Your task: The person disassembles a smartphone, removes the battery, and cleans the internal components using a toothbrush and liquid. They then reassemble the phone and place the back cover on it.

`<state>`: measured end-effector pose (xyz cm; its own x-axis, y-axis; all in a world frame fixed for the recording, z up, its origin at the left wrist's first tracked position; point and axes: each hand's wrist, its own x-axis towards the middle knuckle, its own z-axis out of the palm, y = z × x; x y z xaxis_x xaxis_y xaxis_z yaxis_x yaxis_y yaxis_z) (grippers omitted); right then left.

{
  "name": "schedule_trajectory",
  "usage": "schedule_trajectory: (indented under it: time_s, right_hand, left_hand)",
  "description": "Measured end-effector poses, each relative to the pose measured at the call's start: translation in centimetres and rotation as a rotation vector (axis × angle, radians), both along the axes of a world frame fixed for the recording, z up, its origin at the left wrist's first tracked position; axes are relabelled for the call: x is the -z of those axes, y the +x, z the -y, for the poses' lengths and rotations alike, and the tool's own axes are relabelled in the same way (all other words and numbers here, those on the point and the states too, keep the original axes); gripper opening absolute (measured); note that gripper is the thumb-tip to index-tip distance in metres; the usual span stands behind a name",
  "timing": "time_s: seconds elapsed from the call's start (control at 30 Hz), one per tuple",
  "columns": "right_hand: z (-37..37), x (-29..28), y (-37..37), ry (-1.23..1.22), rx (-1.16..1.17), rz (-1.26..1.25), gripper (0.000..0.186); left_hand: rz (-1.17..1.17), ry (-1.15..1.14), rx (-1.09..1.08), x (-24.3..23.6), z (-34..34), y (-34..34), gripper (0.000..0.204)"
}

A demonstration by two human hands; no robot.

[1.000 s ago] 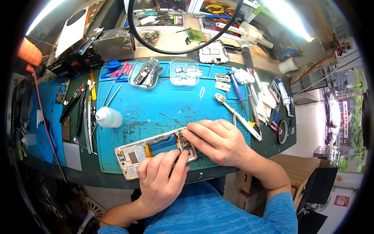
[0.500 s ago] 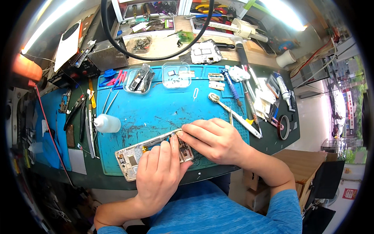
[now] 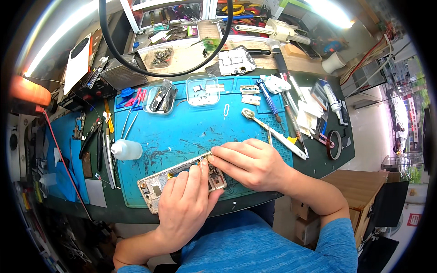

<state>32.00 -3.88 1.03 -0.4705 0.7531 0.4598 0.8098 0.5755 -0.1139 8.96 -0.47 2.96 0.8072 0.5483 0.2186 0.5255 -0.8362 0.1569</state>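
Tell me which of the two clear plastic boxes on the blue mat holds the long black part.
The left clear plastic box: a long black part takes up much of it. The right clear plastic box holds only small, separate pieces.

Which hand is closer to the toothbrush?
Right. The right hand, at the right end of the opened phone, is just below the toothbrush in view, not touching it; the left hand is farther left and lower.

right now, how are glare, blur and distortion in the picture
In the head view, the light tube at upper right glares white, the near edge of the worktable bows, and the left hand and right hand look reasonably sharp.
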Motion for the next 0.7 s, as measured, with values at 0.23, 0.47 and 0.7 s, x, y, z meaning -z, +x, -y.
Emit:
schedule_trajectory:
  time_s: [0.23, 0.47, 0.7]
  right_hand:
    - [-0.10, -0.12, -0.01, 0.010, -0.009, -0.008, 0.033]
    - [-0.25, -0.34, -0.04, -0.011, -0.008, -0.030, 0.032]
    - [-0.23, -0.23, -0.06, -0.007, -0.003, -0.038, 0.031]
  left_hand:
    - [0.012, -0.010, -0.009, 0.27, 0.13, 0.05, 0.066]
    - [0.054, -0.002, 0.006, 0.48, -0.14, 0.11, 0.065]
    - [0.050, -0.017, 0.005, 0.17, -0.30, 0.21, 0.064]
